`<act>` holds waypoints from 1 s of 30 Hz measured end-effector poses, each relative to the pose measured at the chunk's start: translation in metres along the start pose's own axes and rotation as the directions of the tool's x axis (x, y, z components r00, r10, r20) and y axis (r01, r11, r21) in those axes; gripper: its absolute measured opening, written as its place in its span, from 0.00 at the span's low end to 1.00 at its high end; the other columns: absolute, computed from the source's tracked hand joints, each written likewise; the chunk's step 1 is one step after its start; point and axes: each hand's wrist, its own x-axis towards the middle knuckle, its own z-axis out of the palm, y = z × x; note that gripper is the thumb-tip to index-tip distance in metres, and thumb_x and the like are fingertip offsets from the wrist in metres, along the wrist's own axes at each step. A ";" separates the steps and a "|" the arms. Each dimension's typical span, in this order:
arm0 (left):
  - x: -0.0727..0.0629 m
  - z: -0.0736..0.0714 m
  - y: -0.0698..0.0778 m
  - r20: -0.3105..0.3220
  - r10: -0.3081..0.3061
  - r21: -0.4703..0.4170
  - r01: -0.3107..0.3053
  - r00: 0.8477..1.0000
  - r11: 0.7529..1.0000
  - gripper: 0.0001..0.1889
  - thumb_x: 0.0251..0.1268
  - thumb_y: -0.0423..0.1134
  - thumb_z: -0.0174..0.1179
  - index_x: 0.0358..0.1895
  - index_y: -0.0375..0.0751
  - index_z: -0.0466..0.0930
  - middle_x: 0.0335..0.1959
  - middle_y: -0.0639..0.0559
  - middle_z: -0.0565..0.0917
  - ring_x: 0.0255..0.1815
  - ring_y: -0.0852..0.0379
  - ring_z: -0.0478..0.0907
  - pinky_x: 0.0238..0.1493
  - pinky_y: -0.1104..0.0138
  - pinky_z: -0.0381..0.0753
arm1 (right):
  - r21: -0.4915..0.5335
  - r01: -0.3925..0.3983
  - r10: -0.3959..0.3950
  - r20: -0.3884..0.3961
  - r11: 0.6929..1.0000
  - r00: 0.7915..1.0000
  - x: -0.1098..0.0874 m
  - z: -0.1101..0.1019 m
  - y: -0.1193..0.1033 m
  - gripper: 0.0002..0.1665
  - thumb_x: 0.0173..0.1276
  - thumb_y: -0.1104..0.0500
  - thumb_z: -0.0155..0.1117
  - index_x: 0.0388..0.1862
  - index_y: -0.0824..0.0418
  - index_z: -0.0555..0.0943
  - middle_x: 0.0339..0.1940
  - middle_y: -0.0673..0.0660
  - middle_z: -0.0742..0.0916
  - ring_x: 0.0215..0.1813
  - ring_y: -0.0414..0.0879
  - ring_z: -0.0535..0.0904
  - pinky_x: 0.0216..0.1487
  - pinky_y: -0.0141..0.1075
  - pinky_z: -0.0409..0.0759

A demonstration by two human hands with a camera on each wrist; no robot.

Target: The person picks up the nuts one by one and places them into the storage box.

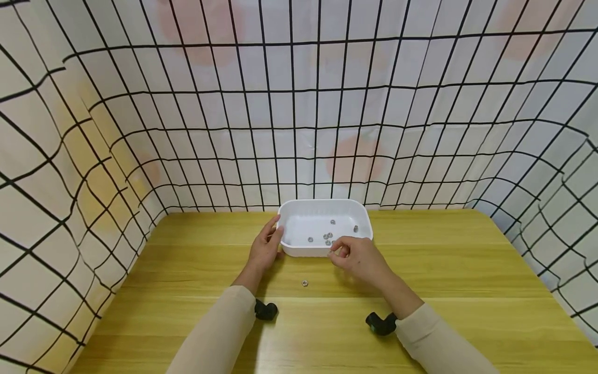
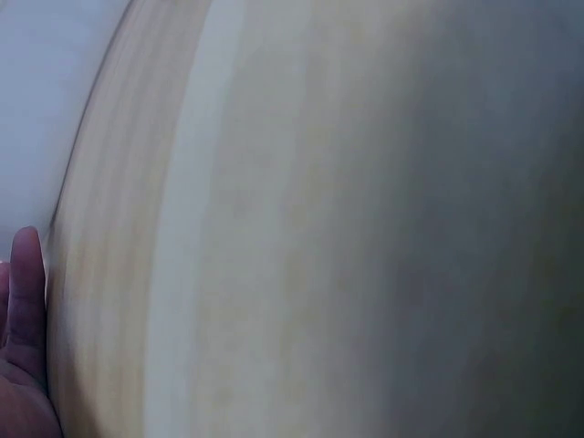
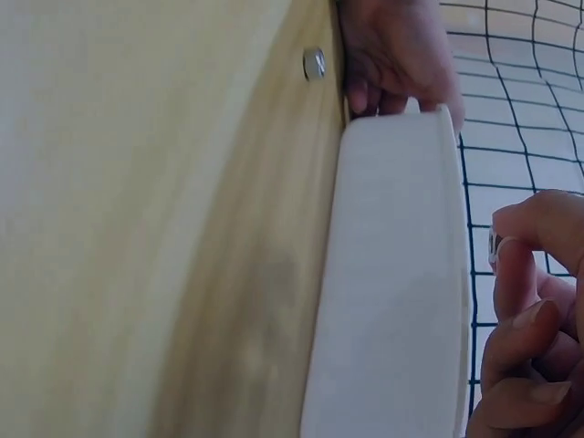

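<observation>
A white plastic tray point(image 1: 303, 251) stands at the back of the table, with several metal hex nuts point(image 1: 310, 239) scattered inside. My left hand point(image 1: 265, 248) holds the tray's left end, its fingers along the side and the thumb at the rim. Over the front rim, right of the middle, is my right hand point(image 1: 362, 258). It pinches a small hex nut point(image 3: 495, 246) between thumb and index finger, the other fingers curled. One more nut point(image 1: 305, 283) lies on the table in front of the tray. Only part of my left hand point(image 2: 26, 347) shows in the left wrist view.
The yellow wood-grain table point(image 1: 327, 332) ends at a white curtain with a black grid point(image 1: 317, 109), close behind the tray and along both sides. Black devices point(image 1: 266, 311) are worn at both wrists, below the sleeves' cuffs.
</observation>
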 end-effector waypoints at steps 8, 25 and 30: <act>0.001 0.000 -0.002 -0.001 0.006 -0.003 -0.006 1.000 1.000 0.24 0.78 0.59 0.53 0.74 0.76 0.67 0.72 0.47 0.74 0.63 0.46 0.76 0.38 0.66 0.86 | -0.057 0.018 -0.019 -0.027 0.998 0.999 0.018 -0.012 0.006 0.07 0.67 0.51 0.71 0.37 0.53 0.86 0.23 0.47 0.83 0.22 0.42 0.72 0.25 0.32 0.70; 0.001 0.002 -0.001 -0.008 0.007 0.004 -0.007 1.000 1.000 0.23 0.78 0.59 0.52 0.73 0.78 0.67 0.72 0.49 0.73 0.63 0.47 0.76 0.39 0.66 0.85 | -0.059 0.028 -0.032 -0.065 0.998 0.997 0.063 -0.014 0.019 0.12 0.71 0.48 0.67 0.43 0.54 0.86 0.28 0.50 0.87 0.23 0.43 0.75 0.27 0.36 0.73; 0.001 0.002 -0.001 -0.007 -0.002 0.002 0.003 1.000 1.000 0.24 0.78 0.59 0.52 0.73 0.78 0.66 0.73 0.49 0.73 0.65 0.47 0.75 0.40 0.66 0.86 | -0.087 0.049 -0.055 -0.068 0.995 0.996 0.077 -0.011 0.021 0.12 0.71 0.48 0.66 0.42 0.55 0.86 0.28 0.50 0.87 0.24 0.43 0.75 0.29 0.36 0.74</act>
